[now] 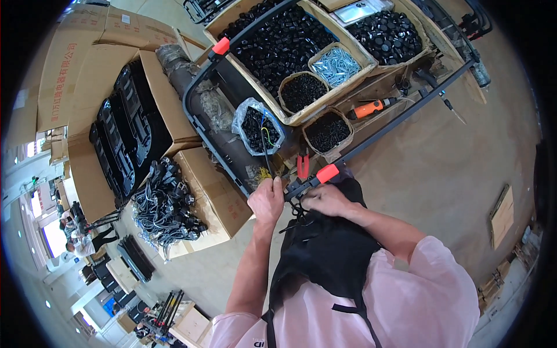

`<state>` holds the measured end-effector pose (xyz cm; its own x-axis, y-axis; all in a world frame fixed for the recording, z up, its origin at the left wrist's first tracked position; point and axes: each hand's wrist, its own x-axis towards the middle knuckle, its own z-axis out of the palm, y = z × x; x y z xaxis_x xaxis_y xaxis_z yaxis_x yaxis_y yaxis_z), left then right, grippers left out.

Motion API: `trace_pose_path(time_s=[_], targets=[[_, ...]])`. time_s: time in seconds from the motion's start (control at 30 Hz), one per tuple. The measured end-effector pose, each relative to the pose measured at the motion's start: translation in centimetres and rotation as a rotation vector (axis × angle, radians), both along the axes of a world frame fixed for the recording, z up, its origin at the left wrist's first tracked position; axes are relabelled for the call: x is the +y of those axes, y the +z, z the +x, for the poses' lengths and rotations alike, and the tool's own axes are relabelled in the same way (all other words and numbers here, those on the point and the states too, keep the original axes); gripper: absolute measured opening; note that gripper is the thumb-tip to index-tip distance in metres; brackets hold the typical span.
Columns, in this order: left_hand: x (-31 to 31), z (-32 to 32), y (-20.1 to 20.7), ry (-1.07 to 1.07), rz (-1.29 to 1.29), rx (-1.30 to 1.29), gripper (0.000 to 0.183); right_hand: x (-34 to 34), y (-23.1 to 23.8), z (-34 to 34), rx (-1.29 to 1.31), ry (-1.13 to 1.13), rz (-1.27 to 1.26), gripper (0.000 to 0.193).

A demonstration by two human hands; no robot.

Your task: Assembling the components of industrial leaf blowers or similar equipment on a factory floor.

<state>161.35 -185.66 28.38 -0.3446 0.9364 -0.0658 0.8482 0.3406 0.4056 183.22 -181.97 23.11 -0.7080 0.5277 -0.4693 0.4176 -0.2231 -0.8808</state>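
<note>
My left hand is closed around a black cable. The cable stands up from my fist, and its thin yellow-green and blue wires spread over a plastic-lined tub of small black parts. My right hand is beside it with its fingers curled in, at the near end of a black tubular frame. Dark loops of cord hang by its fingertips; what the fingers pinch is hidden. A red pad sits on the frame just beyond this hand, and another red pad farther off.
Beyond the frame stand a wooden tray of black caps, a box of silver screws and tubs of small black screws. Red-handled pliers and an orange power tool lie nearer. Cartons and bundled cables are at left.
</note>
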Motion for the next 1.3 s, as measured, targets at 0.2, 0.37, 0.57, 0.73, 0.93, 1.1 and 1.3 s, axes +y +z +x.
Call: trace_pose_path(time_s=[0.2,0.37,0.57,0.73,0.93,1.1,1.3], targets=[[0.6,0.5,0.3,0.012,-0.038,-0.006,0.041,-0.3,2.8,-3.3,0.030,-0.050,-0.142,0.035],[0.4,0.2,0.2,0.032,0.010,-0.019,0.040,-1.8,1.8,-4.1,0.075,-0.139,-0.169,0.030],[0.7,-0.1,0.5,-0.016,-0.006,0.007,0.039,1.6,-1.4,-3.4,-0.083,0.117,0.108,0.020],[0.6,0.1,0.7,-0.002,-0.017,0.010,0.038,4.5,-9.3,-9.3,-0.033,-0.109,0.563,0.023],[0.5,0.2,0.2,-0.017,0.003,0.007,0.038,5.3,-16.4,-15.3,-0.466,-0.015,0.295,0.031],[1.0,0.1,0.3,-0.026,-0.027,0.005,0.037,5.9,-17.0,-16.2,-0.524,0.271,0.379,0.025],[0.5,-0.3,0.0,-0.027,0.014,0.004,0.038,3.7,-14.3,-15.6,-0.399,0.063,0.369,0.023]])
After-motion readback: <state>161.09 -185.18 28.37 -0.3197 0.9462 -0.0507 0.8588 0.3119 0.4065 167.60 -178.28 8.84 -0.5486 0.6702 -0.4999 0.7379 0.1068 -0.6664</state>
